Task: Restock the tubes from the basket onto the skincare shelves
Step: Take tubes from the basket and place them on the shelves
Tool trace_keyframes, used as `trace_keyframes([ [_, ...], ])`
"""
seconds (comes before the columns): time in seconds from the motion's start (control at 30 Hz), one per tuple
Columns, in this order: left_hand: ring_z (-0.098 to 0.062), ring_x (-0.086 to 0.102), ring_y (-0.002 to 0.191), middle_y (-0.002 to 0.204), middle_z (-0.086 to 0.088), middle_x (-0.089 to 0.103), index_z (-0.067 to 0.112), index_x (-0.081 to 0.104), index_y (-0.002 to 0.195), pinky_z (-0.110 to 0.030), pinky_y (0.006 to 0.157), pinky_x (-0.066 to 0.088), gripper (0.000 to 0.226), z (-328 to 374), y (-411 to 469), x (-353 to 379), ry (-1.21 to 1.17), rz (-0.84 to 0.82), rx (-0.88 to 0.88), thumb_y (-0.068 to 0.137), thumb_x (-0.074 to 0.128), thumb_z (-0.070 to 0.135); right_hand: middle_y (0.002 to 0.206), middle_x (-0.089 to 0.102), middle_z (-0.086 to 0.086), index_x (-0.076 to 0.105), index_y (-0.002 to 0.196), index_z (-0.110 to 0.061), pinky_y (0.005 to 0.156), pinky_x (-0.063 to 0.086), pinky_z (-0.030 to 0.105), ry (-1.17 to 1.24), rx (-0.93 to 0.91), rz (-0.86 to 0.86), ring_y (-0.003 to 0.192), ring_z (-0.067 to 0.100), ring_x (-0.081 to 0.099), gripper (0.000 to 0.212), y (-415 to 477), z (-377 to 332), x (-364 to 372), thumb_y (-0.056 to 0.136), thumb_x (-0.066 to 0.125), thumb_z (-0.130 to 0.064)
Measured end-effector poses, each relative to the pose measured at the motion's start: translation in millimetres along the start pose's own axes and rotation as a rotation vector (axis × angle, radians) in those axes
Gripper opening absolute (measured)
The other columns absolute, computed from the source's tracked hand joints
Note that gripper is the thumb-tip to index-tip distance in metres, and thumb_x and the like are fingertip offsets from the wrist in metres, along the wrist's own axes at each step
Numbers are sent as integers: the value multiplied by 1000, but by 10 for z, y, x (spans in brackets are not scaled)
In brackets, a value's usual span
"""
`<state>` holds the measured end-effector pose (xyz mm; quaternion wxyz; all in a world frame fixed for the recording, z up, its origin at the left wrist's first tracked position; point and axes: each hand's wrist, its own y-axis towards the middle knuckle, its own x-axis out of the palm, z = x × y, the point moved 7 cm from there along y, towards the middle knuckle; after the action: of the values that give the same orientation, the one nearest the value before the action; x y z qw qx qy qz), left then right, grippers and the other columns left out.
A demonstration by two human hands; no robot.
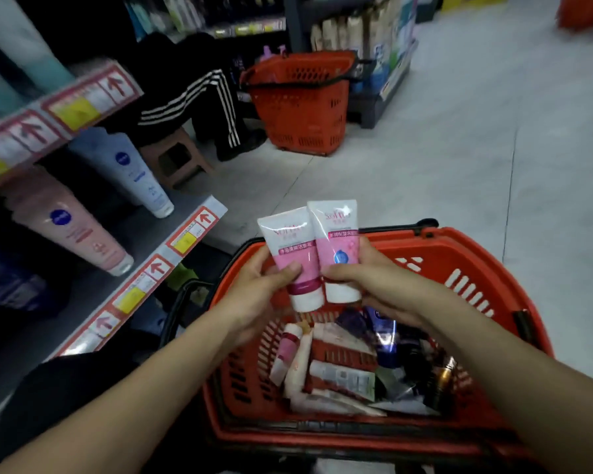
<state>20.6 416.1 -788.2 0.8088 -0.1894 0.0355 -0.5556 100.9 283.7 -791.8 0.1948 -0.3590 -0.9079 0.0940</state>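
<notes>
My left hand grips a pink-and-white tube, cap down, above the red basket. Right beside it, my right hand holds a second pink-and-white tube bearing a blue round mark. The two tubes touch side by side. Below them the basket holds several more tubes and small bottles. The skincare shelves run along the left, with a pink tube and a white-blue tube standing on the lower shelf.
A second red basket stands on the floor ahead. A person in black trousers with white stripes sits on a brown stool by the shelves. Pale tiled floor stretches to the right. More shelving stands at the back.
</notes>
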Motion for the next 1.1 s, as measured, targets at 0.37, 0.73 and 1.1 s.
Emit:
trace_keyframes([
  [0.37, -25, 71, 98, 118, -12, 68, 11, 55, 121, -42, 70, 59, 50, 1671, -1404, -866, 26, 224, 473, 78, 69, -10, 115, 66, 8, 54, 123, -17, 73, 54, 20, -267, -429, -144, 92, 9, 69, 50, -494, -1533, 1739, 80, 69, 4],
  [0.73, -15, 72, 88, 102, -6, 73, 11, 57, 115, -40, 77, 61, 49, 2522, -2972, -2407, 298, 722, 707, 74, 76, -7, 108, 72, -2, 62, 116, -24, 79, 57, 32, -254, -551, -394, 102, 19, 70, 48, -386, -1798, 3920, 75, 77, -1],
  [1.1, -19, 66, 98, 105, -1, 69, 18, 56, 113, -43, 90, 55, 56, 2583, -3434, -3708, 383, 1144, 512, 67, 85, 6, 106, 68, 0, 57, 115, -14, 94, 52, 34, -630, -643, -362, 101, 18, 66, 49, -3, -1710, 5228, 73, 81, -5],
])
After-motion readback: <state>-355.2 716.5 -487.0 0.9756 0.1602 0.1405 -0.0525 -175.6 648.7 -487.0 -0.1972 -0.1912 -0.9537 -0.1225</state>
